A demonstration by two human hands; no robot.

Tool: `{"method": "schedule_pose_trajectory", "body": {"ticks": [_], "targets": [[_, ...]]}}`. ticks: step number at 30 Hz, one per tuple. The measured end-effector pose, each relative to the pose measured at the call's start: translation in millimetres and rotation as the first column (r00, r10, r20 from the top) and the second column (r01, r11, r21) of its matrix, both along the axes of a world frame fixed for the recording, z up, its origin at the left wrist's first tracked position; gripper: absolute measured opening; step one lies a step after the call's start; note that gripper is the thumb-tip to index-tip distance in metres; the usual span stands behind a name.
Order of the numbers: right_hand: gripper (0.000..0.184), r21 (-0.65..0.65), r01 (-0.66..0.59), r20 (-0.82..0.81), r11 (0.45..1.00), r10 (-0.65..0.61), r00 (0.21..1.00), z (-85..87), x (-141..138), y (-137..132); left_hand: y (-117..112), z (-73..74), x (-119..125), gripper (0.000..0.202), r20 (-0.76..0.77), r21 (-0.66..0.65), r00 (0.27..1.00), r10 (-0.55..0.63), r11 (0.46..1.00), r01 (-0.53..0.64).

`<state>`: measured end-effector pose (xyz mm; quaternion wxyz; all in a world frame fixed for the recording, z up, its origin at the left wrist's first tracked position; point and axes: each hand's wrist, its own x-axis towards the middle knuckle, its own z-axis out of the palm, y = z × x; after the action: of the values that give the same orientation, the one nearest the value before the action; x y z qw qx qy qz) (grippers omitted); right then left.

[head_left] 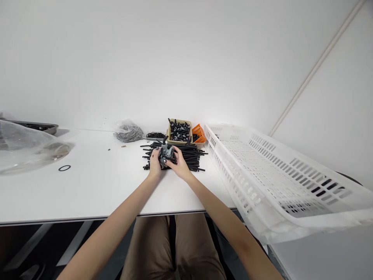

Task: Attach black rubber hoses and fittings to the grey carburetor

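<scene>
While both forearms stretch out over the white table (96,186), the left hand (155,160) and right hand (180,162) close around a small grey metal part (166,152), possibly a carburettor, though it is too small to be sure. It sits between the palms, fingers wrapped on either flank, its black spout pointing up and away. Directly beneath it lies the pile of black tubes (190,154), their long axes running left to right. Behind the pile stands a beige tray of black fittings (179,130); right of it, a white slotted crate (279,171).
</scene>
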<state>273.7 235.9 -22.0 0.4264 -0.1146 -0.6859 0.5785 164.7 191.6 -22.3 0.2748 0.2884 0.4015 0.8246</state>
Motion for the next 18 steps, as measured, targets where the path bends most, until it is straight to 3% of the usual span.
{"method": "schedule_pose_trajectory", "body": {"ticks": [4,8,10,12,15,16,18], "targets": [[0.079,0.014,0.059,-0.04,0.998,-0.058,0.998,5.6,0,-1,2,2.0,-6,0.036,-0.212,0.115,0.965,0.156,0.984,-0.134],[0.076,0.093,0.18,-0.095,0.979,-0.171,0.981,35.3,-10,-1,-1,10.0,-11,0.045,-0.12,0.168,0.978,0.169,0.975,-0.148],[0.072,0.121,0.246,-0.15,0.962,-0.227,0.962,66.1,-19,7,-4,13.3,-9,0.045,-0.103,0.118,0.987,0.126,0.986,-0.114],[0.073,0.161,0.333,-0.191,0.929,-0.301,0.934,108.0,-27,29,-9,16.0,-5,0.042,-0.155,0.067,0.982,0.112,0.993,-0.102],[0.075,0.253,0.433,-0.222,0.865,-0.384,0.896,180.9,-26,88,-18,19.1,6,0.037,-0.401,0.01,0.905,0.14,0.989,-0.149],[0.074,0.289,0.473,-0.23,0.833,-0.419,0.878,204.5,-22,112,-22,20.1,10,0.035,-0.534,0.017,0.828,0.172,0.981,-0.193],[0.07,0.37,0.555,-0.221,0.745,-0.509,0.832,246.3,-5,158,-31,22.3,18,0.028,-0.799,0.107,0.549,0.245,0.956,-0.272]]}}
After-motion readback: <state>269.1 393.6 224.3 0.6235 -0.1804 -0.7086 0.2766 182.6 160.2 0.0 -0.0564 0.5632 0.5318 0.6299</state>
